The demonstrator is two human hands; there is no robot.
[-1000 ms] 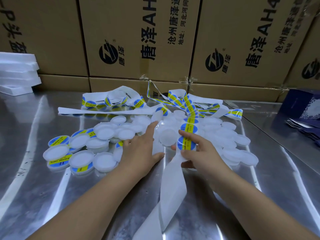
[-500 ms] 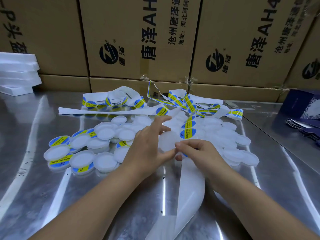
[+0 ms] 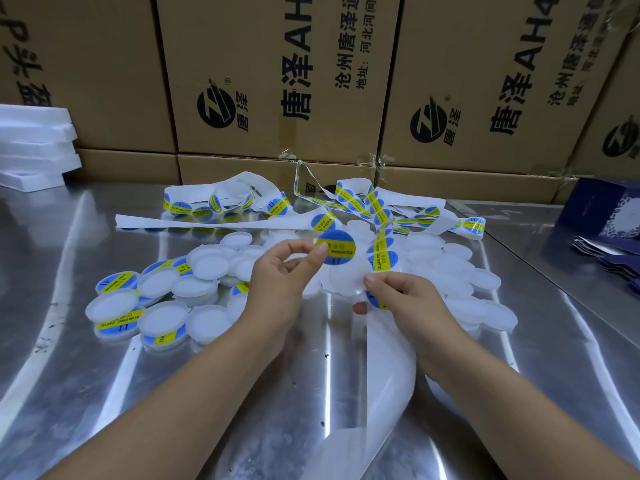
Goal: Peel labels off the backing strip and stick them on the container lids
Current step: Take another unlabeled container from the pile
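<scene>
Steel desk (image 3: 104, 393): left grip (image 3: 280, 285) pinches a peeled label (image 3: 335, 247), right grip (image 3: 408, 303) pinches backing strip (image 3: 391, 358); best pressed centred on lid (image 3: 346, 282).

A blue-and-yellow printed label (image 3: 335, 246), smooth-faced with a faint sheen, is pinched at the fingertips of the left hand (image 3: 280, 282). The white paper strip (image 3: 384, 368) held in the right hand (image 3: 405, 299) looks slick and waxy. Lids (image 3: 211, 266) heaped beside and just beyond the fingers are frosted, translucent white plastic. Beneath the fingers lies a table (image 3: 104, 393) of polished sheet metal, streaked with glare. Well beyond the fingertips stand matt brown cardboard boxes (image 3: 270, 81).
</scene>
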